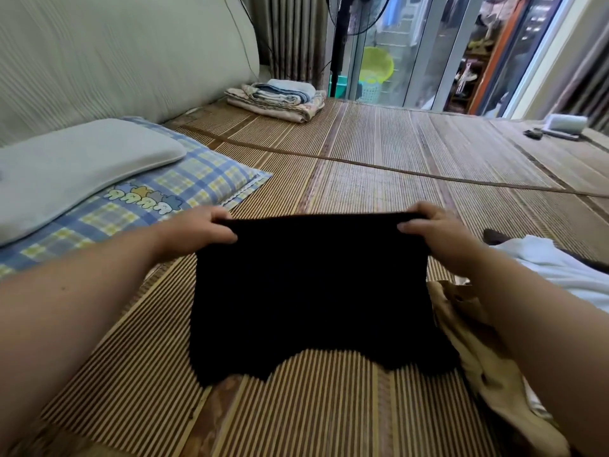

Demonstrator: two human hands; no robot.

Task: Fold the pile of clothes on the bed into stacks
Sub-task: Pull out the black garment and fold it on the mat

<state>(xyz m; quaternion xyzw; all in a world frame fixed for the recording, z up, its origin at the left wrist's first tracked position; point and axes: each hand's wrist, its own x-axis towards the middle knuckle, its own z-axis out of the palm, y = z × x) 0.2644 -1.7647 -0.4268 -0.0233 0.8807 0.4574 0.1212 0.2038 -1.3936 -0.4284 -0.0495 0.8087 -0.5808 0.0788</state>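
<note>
A black garment hangs spread in front of me over the striped bamboo mat, its lower edge touching the mat. My left hand pinches its top left corner and my right hand pinches its top right corner. Beside my right forearm a tan garment lies crumpled. A white garment lies further right. A dark piece of cloth peeks out beyond the white one.
A grey pillow rests on a blue plaid pillow at the left, below a padded headboard. Folded blankets sit at the far edge. A fan stand, glass doors and a lint roller lie beyond.
</note>
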